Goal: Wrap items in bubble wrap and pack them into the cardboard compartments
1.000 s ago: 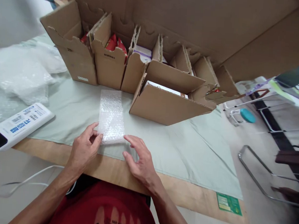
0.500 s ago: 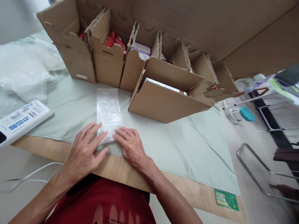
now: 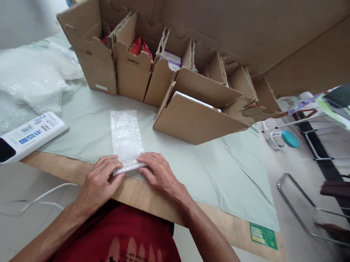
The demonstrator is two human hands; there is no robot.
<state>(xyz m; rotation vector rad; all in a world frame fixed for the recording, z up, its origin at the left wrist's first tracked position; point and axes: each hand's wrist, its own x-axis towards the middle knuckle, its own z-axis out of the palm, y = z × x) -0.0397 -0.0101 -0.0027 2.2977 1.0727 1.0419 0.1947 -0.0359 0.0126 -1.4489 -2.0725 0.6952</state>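
Note:
A strip of bubble wrap lies flat on the pale green cloth, its near end folded over into a narrow roll. My left hand pinches the left end of that fold between thumb and fingers. At the right end, my right hand grips the fold the same way, thumb below and fingers on top. Whether anything lies inside the fold, I cannot tell. Both hands are close to the table's front edge.
Several cardboard boxes stand in a row at the back, red packets in some. Another cardboard box sits before them. To the left are a white device and a pile of bubble wrap. A stool stands right.
The near end of the bubble wrap has been folded up into a roll. My fingers, spread flat on it before, have closed on the fold's two ends. The view has shifted slightly.

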